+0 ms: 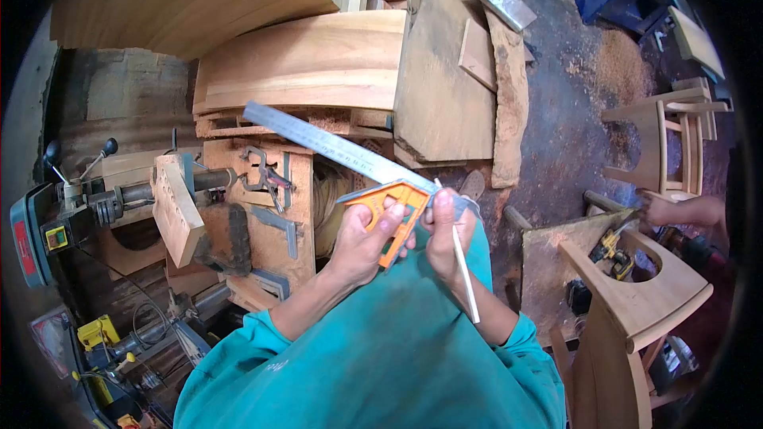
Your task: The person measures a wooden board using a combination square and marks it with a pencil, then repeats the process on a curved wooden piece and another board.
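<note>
The orange head (401, 210) of a combination square is grasped by the left hand (369, 238), with the thumb pressed on its frame. The head's end of the steel blade (318, 139) is gripped by the right hand (449, 234), in which a slim white stick (467, 278), possibly a pencil, is also held, its lower end pointed toward the teal sleeve (532, 357). The blade is extended up and to the left of both hands, its far end reaching over the edge of a broad wooden panel (302, 63).

Left of the hands, a locking clamp (266, 179) and a grey metal square (278, 229) are laid on a wooden surface (300, 266). Farther left, a block with drilled holes (176, 206) is seen beside a machine (40, 234). Well to the right, a curved wooden seat frame (648, 294) is placed near a yellow power tool (616, 258) and another person's hand (660, 210).
</note>
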Motion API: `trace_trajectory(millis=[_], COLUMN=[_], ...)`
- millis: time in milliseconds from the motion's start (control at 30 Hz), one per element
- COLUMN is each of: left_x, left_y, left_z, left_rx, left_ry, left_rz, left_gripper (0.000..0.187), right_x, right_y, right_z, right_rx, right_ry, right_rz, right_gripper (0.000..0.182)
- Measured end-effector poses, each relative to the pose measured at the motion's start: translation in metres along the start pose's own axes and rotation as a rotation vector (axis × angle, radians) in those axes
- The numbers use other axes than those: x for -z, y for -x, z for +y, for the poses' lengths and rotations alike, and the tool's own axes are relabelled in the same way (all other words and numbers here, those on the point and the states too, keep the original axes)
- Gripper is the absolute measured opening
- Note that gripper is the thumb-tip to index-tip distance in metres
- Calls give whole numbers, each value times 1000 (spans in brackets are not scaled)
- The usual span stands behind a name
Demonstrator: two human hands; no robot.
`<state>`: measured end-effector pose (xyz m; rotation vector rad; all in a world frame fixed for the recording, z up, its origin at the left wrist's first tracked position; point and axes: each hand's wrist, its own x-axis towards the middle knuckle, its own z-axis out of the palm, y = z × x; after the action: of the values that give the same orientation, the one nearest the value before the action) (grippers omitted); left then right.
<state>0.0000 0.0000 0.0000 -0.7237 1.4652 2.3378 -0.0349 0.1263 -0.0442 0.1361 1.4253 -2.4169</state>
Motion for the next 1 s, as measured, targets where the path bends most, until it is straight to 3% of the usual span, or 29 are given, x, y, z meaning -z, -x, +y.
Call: trace_trajectory(millis=[300, 533, 567, 633, 700, 733, 800, 900, 933, 967, 1000], left_x=[-10, -22, -22, -21, -9, -2, 14, 42, 55, 67, 79], left_y=[14, 27, 28, 30, 27, 27, 26, 25, 24, 29, 30], left_z=[13, 8, 9, 16, 13, 10, 9, 15, 17, 17, 15], left_rx=[-187, -618, -629, -888, -920, -905, -894, -851, -911, -909, -879], left_ry=[-207, -487, -474, -560, -518, -399, -269, -335, -493, -490, -575], left_rz=[149, 439, 445, 373, 325, 304, 321, 329, 315, 268, 270], left_gripper=[21, 22, 22, 24, 25, 25, 26, 29, 30, 30, 31], right_x=[-6, -10, -11, -10, -9, -4, 12, 4, 6, 11, 40], right_y=[-10, -26, -26, -32, -39, -51, -89, -176, -206, -224, -270], right_z=[-7, -27, -28, -27, -21, -10, -2, 20, 43, 65, 124], right_rx=[5, -31, -49, -29, 179, 244, 59, 87, 56, 104, -189], right_ry=[76, 29, -4, 43, -3, -131, -317, 6, 68, 256, 148], right_rz=[-151, -387, -427, -479, -540, -513, -145, 199, 276, 191, 93], right_gripper=[45, 50, 51, 53, 58, 60, 51, 37, 33, 25, 16])
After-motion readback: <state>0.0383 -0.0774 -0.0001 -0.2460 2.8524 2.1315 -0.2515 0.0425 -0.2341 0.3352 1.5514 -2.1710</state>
